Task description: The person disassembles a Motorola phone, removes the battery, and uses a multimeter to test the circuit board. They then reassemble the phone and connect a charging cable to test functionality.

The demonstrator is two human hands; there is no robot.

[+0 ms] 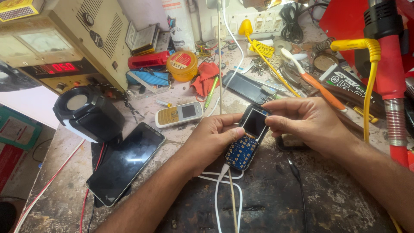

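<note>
— What are the two hands on?

— An opened small phone (249, 137): a dark glossy screen above, a bare blue circuit board with round gold keypad contacts below. It sits just over the scarred, dark worktop (276, 203), near its middle. The left hand (211, 140) cradles it from the side, thumb laid along the screen's edge, fingers grasping the body. The right hand (304, 123) pinches the top corner of the screen, its fingers closed on the frame.

— Anything attached?

— A white cable (217, 190) runs into the board's lower end, beside a thin wooden stick.

— And around it?

— A flat black smartphone (126, 162) lies glass-up to the left, well apart. Beyond it stands a rounded black-and-white speaker (86, 113). A cream and gold bar phone (179, 114) rests behind the left hand. A squat orange plastic jar (182, 65) stands farther back, near a crumpled red cloth (206, 77).
</note>
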